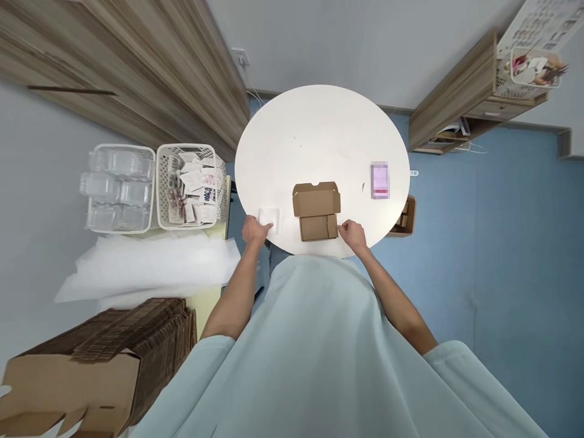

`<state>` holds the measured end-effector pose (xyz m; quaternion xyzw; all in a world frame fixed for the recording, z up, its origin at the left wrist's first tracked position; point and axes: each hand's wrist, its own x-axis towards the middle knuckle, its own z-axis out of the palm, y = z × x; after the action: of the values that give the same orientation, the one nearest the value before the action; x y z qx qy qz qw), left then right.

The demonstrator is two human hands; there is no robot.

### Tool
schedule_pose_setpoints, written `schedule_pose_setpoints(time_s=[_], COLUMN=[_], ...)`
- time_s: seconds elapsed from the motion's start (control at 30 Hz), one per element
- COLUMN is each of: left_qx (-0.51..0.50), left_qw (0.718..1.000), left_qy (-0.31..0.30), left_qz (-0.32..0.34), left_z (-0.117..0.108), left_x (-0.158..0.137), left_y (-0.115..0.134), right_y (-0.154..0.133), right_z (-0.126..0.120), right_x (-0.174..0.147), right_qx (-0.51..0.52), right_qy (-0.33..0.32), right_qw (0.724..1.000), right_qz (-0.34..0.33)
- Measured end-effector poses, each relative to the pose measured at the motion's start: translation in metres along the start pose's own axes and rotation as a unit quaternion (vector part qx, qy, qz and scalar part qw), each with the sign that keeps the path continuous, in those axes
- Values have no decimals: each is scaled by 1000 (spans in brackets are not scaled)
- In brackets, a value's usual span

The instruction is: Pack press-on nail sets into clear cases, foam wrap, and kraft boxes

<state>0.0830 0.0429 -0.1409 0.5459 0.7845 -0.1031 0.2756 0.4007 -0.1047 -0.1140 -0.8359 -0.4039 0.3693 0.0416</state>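
Observation:
My left hand [256,230] grips a small white packet [269,219], which looks wrapped in foam sheet, at the front left of the table; the thumb lies over its near edge. An open cardboard box [314,228] stands in front of me, its lid folded back away from me and a loose-looking inner flap on its right side. My right hand [353,235] is closed at the box's right edge, with thumb and fingertips pinched against the side there.
The round white table [319,134] holds a blurred pink-purple item [380,180] at right. Leftward stand a basket of clear plastic boxes [121,188], a basket of cards [191,188], white foam sheets [150,264] and stacked flat cardboard [150,340]. A carton [408,216] sits beyond the table's right edge.

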Motion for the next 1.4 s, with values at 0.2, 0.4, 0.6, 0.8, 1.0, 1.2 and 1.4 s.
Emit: schedule_pose_setpoints(time_s=[0.2,0.4,0.6,0.8,1.0,1.2,1.4], left_qx=[-21,-202,-357,-387,-277,-83,41], left_qw=[998,970,878,855,926,983,982], left_qy=[-14,-109,-286,-316,-230,-112,-94], left_qz=[57,85,139,141,116,121,160], left_z=[-12,-29,-29,-3,34,58,66], left_x=[-14,-57,-100,-106,-96,-92,-91], left_y=[7,3,21,52,76,89,89], right_y=[-3,-9,-20,-19,-14,-25,-36], right_z=[3,2,-15,-15,9,22,26], right_x=[7,12,-4,-9,7,22,25], right_qx=[-31,-22,254,458,358,158,-12], right_qy=[-14,-9,-87,-193,-70,-10,-22], right_qw=[999,1000,961,865,931,987,998], right_qz=[2,-4,-72,-74,-17,-29,-62])
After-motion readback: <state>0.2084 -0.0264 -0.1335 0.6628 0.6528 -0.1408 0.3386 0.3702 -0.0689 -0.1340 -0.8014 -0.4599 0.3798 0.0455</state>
